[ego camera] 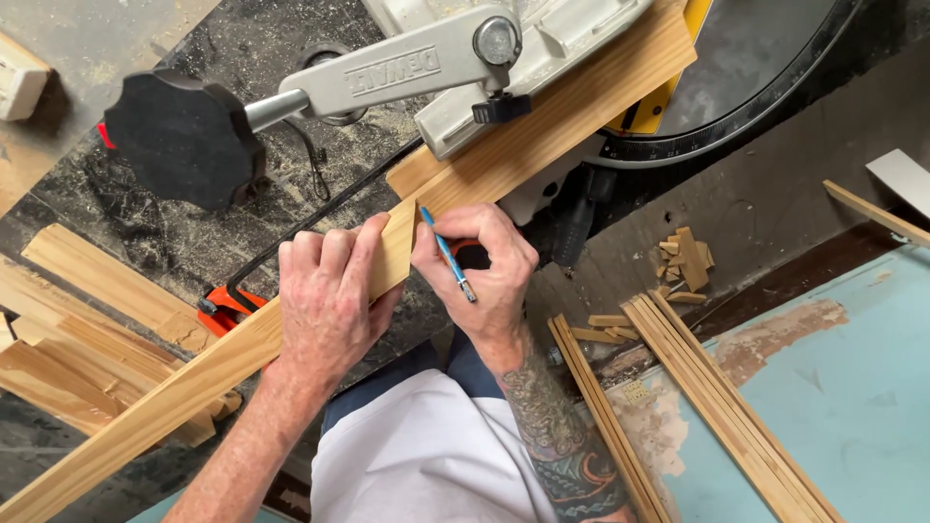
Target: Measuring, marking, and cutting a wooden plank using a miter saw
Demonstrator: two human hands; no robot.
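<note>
- Pine-coloured long wooden board (291,324) is what I see under both hands; it runs diagonally from the lower left corner up to the mitre saw (504,58) at top centre
- I note my left hand (325,300) lies palm down on the board, fingers (334,257) close together and curled over its far edge, pressing it flat
- My right hand (484,271) is closed round a blue pencil (446,254); thumb and forefinger pinch the shaft, the other fingers are folded in below
- The pencil's blue end touches the board's face just beside my left fingertips, and its metal-capped end points down toward my wrist
- Board: pale, straight grain, clean flat face; its upper end sits under the grey saw arm (387,73)
- The two hands are nearly touching, with the pencil between them
- An orange clamp (228,305) shows at the board's edge, just left of my left hand
- Thin wood strips (717,397) lie on the floor to the right, well apart from the hands, with small offcuts (683,261) near them
</note>
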